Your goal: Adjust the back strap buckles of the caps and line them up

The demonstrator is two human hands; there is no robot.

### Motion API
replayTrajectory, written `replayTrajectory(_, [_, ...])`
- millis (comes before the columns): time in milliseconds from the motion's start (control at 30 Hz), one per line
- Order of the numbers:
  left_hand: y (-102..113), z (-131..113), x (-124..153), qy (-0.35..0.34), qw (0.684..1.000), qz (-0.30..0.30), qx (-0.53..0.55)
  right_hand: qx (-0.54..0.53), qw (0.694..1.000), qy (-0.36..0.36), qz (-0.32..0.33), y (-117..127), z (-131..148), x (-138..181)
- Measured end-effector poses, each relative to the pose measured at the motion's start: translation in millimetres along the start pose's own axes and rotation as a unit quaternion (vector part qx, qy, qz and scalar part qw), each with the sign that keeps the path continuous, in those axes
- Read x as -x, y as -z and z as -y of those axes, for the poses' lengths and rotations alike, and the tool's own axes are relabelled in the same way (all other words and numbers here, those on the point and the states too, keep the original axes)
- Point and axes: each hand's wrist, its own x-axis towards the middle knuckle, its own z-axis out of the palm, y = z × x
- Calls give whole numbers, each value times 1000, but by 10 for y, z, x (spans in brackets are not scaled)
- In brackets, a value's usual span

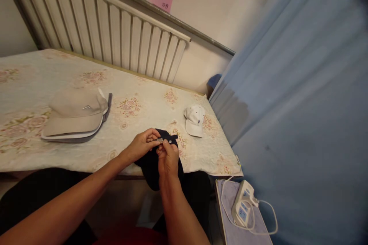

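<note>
A black cap (150, 160) is held over the near edge of the bed, its back strap (173, 137) and a small metal buckle (160, 140) turned up toward me. My left hand (143, 142) pinches the strap at the buckle. Close beside it, my right hand (168, 155) grips the strap with thumb and fingers near a round metal snap. The strap's free end sticks out to the right past my fingers. My fingers hide part of the buckle.
Stacked beige, white and grey caps (76, 113) lie on the left of the floral bedspread (149, 101). A white cap (194, 120) sits to the right. A power strip (243, 203) with a looped cable rests on a small table (230, 233). A blue curtain (296, 115) hangs at right, a radiator (115, 26) behind.
</note>
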Motion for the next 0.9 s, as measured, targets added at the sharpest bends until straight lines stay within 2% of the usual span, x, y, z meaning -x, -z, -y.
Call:
replayTrajectory(100, [31, 31, -6, 13, 1000, 0, -6, -48, 999, -10, 8, 17, 25, 14])
replayTrajectory(233, [61, 55, 15, 21, 1000, -4, -4, -98, 994, -32, -22, 26, 44, -6])
replayTrajectory(433, [187, -100, 64, 6, 999, 26, -25, -88, 995, -41, -36, 50, 70, -84])
replayTrajectory(533, [277, -185, 94, -26, 998, -17, -57, -76, 995, -48, -53, 80, 92, -104])
replayTrajectory(600, [321, -176, 135, -39, 992, -85, -83, -72, 994, -56, -56, 103, 110, -105])
replayTrajectory(667, [338, -101, 198, -35, 979, -168, -107, -85, 994, -64, -40, 123, 131, -101])
replayTrajectory(733, [316, 29, 275, -28, 964, -225, -137, -104, 992, -68, -17, 133, 148, -95])
replayTrajectory(800, [255, 187, 345, -33, 957, -226, -178, -113, 991, -66, -3, 132, 158, -91])
replayTrajectory(900, [127, 422, 387, -80, 939, -179, -284, -113, 992, -63, 8, 114, 159, -87])
